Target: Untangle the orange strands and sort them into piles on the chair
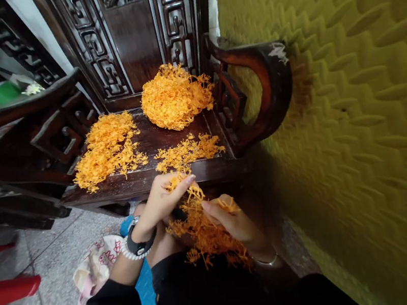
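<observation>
You've got the orange strand (195, 193) pinched in your left hand (165, 198) and right hand (234, 221), just off the chair (216, 169), so yanking too hard could probably snag it into knots.

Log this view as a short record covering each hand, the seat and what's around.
Left hand: pinching orange pieces
Right hand: at the same pieces; grip partly hidden
Seat: round mound at back, pile at left, thin layer at front right
Below hands: another orange heap
Left wrist: black watch
Right wrist: thin bracelet
Floor, left: printed bag
Right side: yellow wall
</observation>
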Demonstrator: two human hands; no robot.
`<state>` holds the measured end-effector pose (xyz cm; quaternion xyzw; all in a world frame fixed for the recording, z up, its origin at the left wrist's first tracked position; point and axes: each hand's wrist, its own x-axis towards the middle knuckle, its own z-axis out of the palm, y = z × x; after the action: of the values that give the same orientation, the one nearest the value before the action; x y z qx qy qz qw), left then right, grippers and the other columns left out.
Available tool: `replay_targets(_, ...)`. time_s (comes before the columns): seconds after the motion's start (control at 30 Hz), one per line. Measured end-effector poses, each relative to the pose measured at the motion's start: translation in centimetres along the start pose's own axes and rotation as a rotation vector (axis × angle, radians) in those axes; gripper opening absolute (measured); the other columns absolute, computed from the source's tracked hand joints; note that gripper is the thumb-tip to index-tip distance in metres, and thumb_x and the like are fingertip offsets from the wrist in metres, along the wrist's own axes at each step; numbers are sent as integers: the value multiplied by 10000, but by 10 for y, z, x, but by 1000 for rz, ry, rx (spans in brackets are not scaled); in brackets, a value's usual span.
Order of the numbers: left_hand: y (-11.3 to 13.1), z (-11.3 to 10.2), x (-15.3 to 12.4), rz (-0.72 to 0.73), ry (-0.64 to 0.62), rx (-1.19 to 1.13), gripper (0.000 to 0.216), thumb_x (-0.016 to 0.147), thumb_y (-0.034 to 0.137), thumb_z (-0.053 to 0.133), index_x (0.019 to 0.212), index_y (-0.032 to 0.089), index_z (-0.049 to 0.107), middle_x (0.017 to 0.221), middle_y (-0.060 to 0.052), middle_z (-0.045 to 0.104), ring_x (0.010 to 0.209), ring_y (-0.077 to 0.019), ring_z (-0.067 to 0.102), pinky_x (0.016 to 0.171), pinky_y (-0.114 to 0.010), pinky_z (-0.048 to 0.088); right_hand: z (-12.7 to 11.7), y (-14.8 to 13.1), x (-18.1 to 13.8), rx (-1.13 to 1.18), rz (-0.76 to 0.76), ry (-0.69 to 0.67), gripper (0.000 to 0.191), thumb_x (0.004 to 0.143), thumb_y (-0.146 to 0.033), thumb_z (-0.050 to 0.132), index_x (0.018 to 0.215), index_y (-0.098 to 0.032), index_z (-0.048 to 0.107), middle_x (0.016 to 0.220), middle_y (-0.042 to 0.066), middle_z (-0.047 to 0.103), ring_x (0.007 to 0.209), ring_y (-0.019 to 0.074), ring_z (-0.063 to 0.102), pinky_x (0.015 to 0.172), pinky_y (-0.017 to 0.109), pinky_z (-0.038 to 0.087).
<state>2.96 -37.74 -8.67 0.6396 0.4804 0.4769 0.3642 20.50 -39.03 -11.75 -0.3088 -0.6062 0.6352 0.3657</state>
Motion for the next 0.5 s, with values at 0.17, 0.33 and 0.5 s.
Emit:
replay_targets(0.17, -7, 17, -7, -68, 205, -299, 337, 860, 408, 599, 685, 152, 730, 599, -18, 622, 538, -94, 508, 528, -212, 399, 23, 0, 0, 92, -52, 92, 551, 887, -570, 466, 503, -211, 302, 461, -64, 249, 444, 76, 228, 462, 283, 194)
replay_targets(0.33, -13, 27, 3, -102, 350, -384, 331, 847, 423, 617, 676, 151, 697, 508, 33, 461, 476, -65, 402, 469, -206, 316, 31, 0, -6, 119, -12, 152, 561, 872, -613, 446, 501, -215, 309, 476, -58, 263, 461, 87, 239, 478, 291, 207)
replay_targets(0.5, -32, -23, 26, 39, 894, -431, 375, 839, 499, 577, 644, 179, 565, 474, 98, 273, 418, -60, 289, 488, -210, 359, 32, 28, -34, 52, 156, 63, 565, 896, -599, 403, 494, -219, 289, 475, -48, 266, 474, 102, 264, 524, 311, 258)
